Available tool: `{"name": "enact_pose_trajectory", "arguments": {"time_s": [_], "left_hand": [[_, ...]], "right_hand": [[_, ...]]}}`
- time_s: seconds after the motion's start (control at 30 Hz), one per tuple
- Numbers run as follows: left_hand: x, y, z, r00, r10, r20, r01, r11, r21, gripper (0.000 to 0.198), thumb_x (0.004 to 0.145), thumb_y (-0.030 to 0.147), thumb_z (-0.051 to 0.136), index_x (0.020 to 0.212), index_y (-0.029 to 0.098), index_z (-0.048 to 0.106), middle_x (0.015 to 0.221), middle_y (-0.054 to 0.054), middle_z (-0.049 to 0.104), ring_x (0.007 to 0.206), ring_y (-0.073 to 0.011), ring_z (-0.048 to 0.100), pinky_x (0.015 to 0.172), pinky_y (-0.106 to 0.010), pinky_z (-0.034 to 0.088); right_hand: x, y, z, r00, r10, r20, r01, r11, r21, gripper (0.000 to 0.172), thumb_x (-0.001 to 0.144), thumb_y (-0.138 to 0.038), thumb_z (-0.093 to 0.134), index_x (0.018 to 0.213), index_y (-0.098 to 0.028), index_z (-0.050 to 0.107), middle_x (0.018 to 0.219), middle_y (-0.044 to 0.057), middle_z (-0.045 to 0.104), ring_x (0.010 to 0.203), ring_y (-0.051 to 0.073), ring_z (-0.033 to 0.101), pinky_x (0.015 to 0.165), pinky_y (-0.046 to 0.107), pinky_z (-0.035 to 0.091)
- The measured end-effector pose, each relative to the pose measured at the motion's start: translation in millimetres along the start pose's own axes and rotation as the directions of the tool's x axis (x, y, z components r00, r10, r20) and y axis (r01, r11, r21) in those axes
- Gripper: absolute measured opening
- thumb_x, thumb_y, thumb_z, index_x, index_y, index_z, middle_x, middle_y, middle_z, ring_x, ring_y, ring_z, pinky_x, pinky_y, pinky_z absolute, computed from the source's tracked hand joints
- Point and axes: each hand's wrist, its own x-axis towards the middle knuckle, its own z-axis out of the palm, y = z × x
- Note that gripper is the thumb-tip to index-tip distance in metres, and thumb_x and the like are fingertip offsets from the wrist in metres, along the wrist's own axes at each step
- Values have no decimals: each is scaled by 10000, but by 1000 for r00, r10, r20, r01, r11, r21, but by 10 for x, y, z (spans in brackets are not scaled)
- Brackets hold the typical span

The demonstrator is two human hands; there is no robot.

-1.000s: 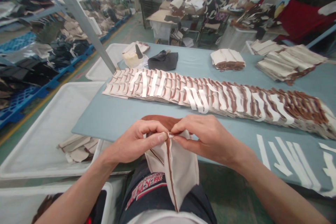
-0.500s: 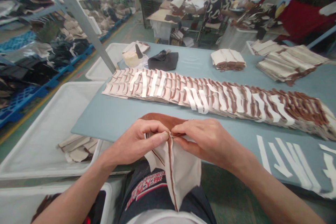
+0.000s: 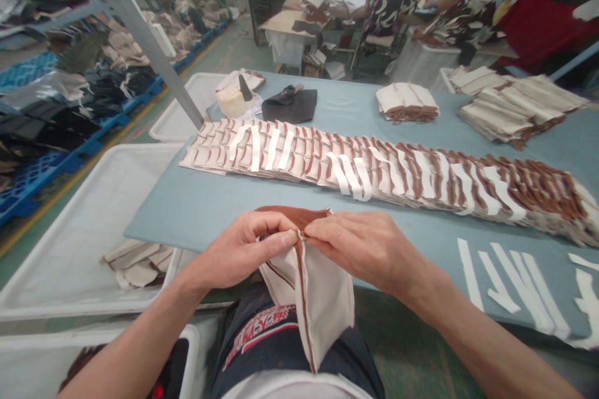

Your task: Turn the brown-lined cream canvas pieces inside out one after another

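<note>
Both my hands pinch the top of a cream fabric piece with a brown seam [image 3: 318, 299] that hangs down over my lap at the table's near edge. My left hand [image 3: 243, 249] grips its left flap beside the seam, thumb and fingers closed. My right hand [image 3: 365, 246] grips the right flap, fingertips meeting the left ones at the seam. A brown part of the piece [image 3: 290, 215] shows behind my fingers. On the blue table [image 3: 196, 206], a long overlapping row of similar cream and brown pieces [image 3: 397, 174] carries white strips.
Loose white strips [image 3: 515, 280] lie at the right near the edge. Stacks of pieces [image 3: 407, 103] sit at the back, with a black cloth [image 3: 290, 107] and a pale block [image 3: 231, 100]. White trays [image 3: 84, 230] stand left; one holds a few pieces [image 3: 140, 259]. Other people work behind.
My hands and the fabric piece stay almost where they were; the fingers shift slightly along the seam's top. The view has dipped a little.
</note>
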Motion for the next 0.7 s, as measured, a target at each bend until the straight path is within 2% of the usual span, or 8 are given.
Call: {"name": "enact_pose_trajectory", "arguments": {"time_s": [0.27, 0.47, 0.6, 0.7], "left_hand": [[39, -111, 13, 997, -77, 4, 77, 990, -119, 311, 955, 384, 594, 840, 105, 670, 740, 6, 583, 656, -98, 462, 604, -200, 389], [128, -130, 97, 988, -157, 8, 157, 982, -102, 291, 880, 380, 644, 732, 144, 559, 654, 53, 446, 592, -78, 349, 518, -191, 277], [153, -117, 168, 986, -164, -14, 162, 984, -69, 292, 838, 340, 616, 660, 186, 443, 620, 74, 343, 565, -74, 270, 488, -195, 224], [133, -109, 210, 986, -164, -31, 163, 986, -33, 260, 807, 299, 594, 644, 194, 421, 616, 77, 318, 563, -75, 250, 481, -198, 207]], "right_hand": [[-34, 40, 84, 997, -48, 53, 55, 990, -131, 306, 1044, -79, 480, 799, -173, 639, 712, 26, 728, 649, 147, 686, 615, 270, 467], [-45, 64, 207, 996, -62, -56, 45, 960, -275, 382, 1024, -77, 422, 693, -207, 561, 549, -27, 576, 492, 128, 523, 510, 294, 333], [-79, 54, 277, 997, -18, -80, -8, 950, -313, 340, 981, -56, 423, 706, -202, 559, 546, -23, 570, 493, 135, 528, 515, 303, 322], [-103, 24, 316, 995, 37, -94, -64, 953, -295, 310, 960, -64, 435, 707, -202, 549, 548, -21, 581, 498, 134, 539, 525, 300, 319]]}}
